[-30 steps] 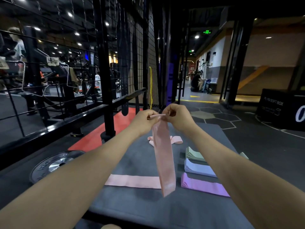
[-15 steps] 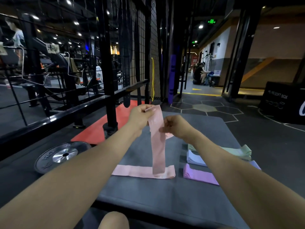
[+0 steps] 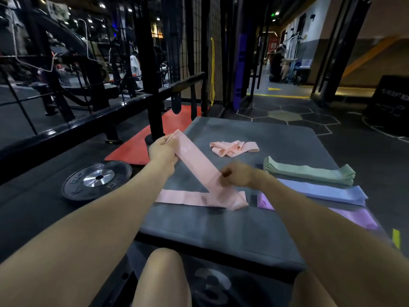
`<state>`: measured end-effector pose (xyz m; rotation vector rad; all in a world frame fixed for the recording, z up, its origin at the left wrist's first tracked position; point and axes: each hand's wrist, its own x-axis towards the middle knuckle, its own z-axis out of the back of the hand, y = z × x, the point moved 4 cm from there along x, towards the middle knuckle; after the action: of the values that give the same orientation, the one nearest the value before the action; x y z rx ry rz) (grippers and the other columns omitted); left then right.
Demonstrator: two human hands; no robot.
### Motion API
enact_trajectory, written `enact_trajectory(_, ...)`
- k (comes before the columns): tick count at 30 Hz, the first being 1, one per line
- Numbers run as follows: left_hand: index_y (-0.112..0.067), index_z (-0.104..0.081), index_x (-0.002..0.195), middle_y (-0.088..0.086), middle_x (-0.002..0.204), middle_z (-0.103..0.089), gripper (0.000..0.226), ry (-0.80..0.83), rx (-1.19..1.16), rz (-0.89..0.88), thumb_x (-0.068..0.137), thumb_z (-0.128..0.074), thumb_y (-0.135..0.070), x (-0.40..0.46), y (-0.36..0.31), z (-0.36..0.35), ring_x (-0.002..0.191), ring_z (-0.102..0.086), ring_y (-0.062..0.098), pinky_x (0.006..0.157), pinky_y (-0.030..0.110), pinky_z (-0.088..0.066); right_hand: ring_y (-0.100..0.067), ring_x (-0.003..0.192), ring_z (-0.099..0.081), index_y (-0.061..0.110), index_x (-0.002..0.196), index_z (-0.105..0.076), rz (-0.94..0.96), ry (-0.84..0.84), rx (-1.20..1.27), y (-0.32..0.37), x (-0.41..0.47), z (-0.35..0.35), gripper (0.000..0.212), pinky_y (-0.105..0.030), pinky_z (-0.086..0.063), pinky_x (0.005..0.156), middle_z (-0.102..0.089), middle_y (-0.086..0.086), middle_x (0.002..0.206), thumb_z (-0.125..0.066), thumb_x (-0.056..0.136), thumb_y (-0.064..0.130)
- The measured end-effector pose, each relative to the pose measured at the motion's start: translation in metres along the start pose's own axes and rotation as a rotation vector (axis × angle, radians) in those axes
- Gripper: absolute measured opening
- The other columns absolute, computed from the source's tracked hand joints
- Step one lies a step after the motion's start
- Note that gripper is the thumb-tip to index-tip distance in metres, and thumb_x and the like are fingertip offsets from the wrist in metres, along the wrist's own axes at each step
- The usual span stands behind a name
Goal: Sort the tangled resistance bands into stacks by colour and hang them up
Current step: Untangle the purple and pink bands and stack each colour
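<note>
A pink resistance band (image 3: 197, 162) stretches slanting between my hands above the grey mat (image 3: 221, 227). My left hand (image 3: 162, 150) grips its upper end; my right hand (image 3: 238, 175) pinches it lower down, near its far end. That lower end touches a flat pink band (image 3: 177, 197) lying on the mat. A tangle of pink bands (image 3: 233, 148) lies farther back. At the right lie sorted stacks: green (image 3: 309, 171), blue (image 3: 327, 192) and purple (image 3: 354, 216), the purple one partly hidden by my right arm.
A black weight plate (image 3: 97, 179) lies on the floor left of the mat, beside a red mat (image 3: 155, 138). A black rack with mesh and hanging bands (image 3: 155, 69) stands behind. A black soft box (image 3: 389, 103) is far right. My knees (image 3: 163, 278) are at the bottom.
The pink band hung upright from both hands; now my hands have lowered and spread, tilting it so its lower end lands on the flat pink band. The view has tipped down.
</note>
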<state>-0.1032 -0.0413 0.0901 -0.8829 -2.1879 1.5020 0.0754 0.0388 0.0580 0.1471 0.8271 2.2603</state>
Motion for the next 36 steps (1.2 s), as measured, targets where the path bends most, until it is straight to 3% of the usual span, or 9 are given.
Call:
enact_trajectory(2,-0.007,-0.061,0.111,0.004,0.086,-0.062,0.019,-0.045,0.008,0.013,0.094,-0.053,-0.007,0.010,0.006,0.012,0.081,-0.060,0.016,0.074,0.027,-0.055,-0.015,0.071,-0.047,0.014,0.071,-0.062,-0.011,0.040,-0.077,-0.006,0.003,-0.010,0.014,-0.023,-0.039,0.062,-0.053,0.004,0.070,-0.064,0.085,0.016)
enact_trajectory(4,-0.004,-0.061,0.115,0.006,0.091,-0.063,0.024,-0.102,0.033,0.022,0.093,-0.056,-0.011,0.019,0.010,0.026,0.085,-0.059,0.019,0.082,0.031,-0.052,-0.014,0.073,-0.047,0.010,0.078,-0.065,-0.030,0.063,-0.130,-0.015,0.007,-0.020,0.007,-0.021,-0.037,0.060,-0.054,0.002,0.074,-0.063,0.084,0.014)
enact_trajectory(7,-0.007,-0.063,0.113,0.003,0.085,-0.064,0.023,-0.178,0.037,0.038,0.091,-0.057,-0.012,0.030,0.015,0.047,0.076,-0.061,0.015,0.070,0.025,-0.054,-0.014,0.078,-0.050,0.008,0.093,-0.068,-0.058,0.113,-0.171,-0.030,0.010,-0.031,0.013,-0.017,-0.038,0.059,-0.058,0.000,0.087,-0.060,0.083,0.006)
enact_trajectory(11,-0.006,-0.062,0.115,0.008,0.090,-0.064,0.027,-0.292,0.010,0.045,0.089,-0.055,-0.004,0.038,0.021,0.067,0.072,-0.062,0.017,0.059,0.024,-0.055,-0.005,0.061,-0.050,0.017,0.070,-0.061,-0.103,0.132,-0.137,-0.044,0.014,-0.035,0.022,-0.012,-0.038,0.054,-0.064,-0.004,0.086,-0.058,0.082,0.000)
enact_trajectory(16,-0.007,-0.064,0.112,0.009,0.099,-0.064,0.025,-0.316,0.076,0.059,0.089,-0.057,-0.007,0.041,0.033,0.073,0.089,-0.062,0.024,0.088,0.038,-0.054,-0.013,0.086,-0.053,0.010,0.104,-0.067,-0.099,0.093,-0.180,-0.044,0.021,-0.044,0.021,-0.021,-0.042,0.076,-0.058,0.003,0.092,-0.059,0.084,0.007)
enact_trajectory(21,-0.013,-0.064,0.110,0.007,0.098,-0.063,0.022,-0.262,0.131,0.060,0.090,-0.055,-0.008,0.040,0.038,0.070,0.088,-0.060,0.024,0.089,0.038,-0.053,-0.014,0.092,-0.052,0.009,0.113,-0.062,-0.058,0.065,-0.174,-0.034,0.034,-0.064,0.031,-0.023,-0.041,0.086,-0.061,-0.005,0.108,-0.066,0.084,0.018)
enact_trajectory(29,-0.019,-0.062,0.102,-0.003,0.080,-0.061,0.015,-0.233,0.128,0.066,0.091,-0.055,-0.011,0.041,0.046,0.083,0.077,-0.058,0.017,0.072,0.028,-0.050,-0.026,0.122,-0.047,0.005,0.124,-0.051,-0.124,0.011,-0.304,-0.030,0.049,-0.088,0.036,-0.028,-0.036,0.098,-0.050,-0.010,0.133,-0.056,0.091,0.020)
enact_trajectory(33,-0.014,-0.064,0.106,0.003,0.093,-0.063,0.017,-0.243,0.154,0.057,0.092,-0.055,-0.010,0.040,0.048,0.089,0.083,-0.060,0.019,0.075,0.029,-0.051,-0.028,0.123,-0.045,0.003,0.124,-0.049,-0.150,-0.013,-0.337,-0.030,0.053,-0.097,0.038,-0.030,-0.035,0.099,-0.048,-0.013,0.134,-0.058,0.090,0.019)
enact_trajectory(36,-0.012,-0.063,0.110,0.003,0.094,-0.062,0.020,-0.249,0.153,0.063,0.093,-0.054,-0.009,0.041,0.049,0.093,0.076,-0.058,0.016,0.063,0.026,-0.050,-0.030,0.122,-0.048,0.001,0.124,-0.049,-0.166,0.002,-0.367,-0.029,0.053,-0.101,0.039,-0.031,-0.038,0.098,-0.050,-0.015,0.133,-0.057,0.090,0.019)
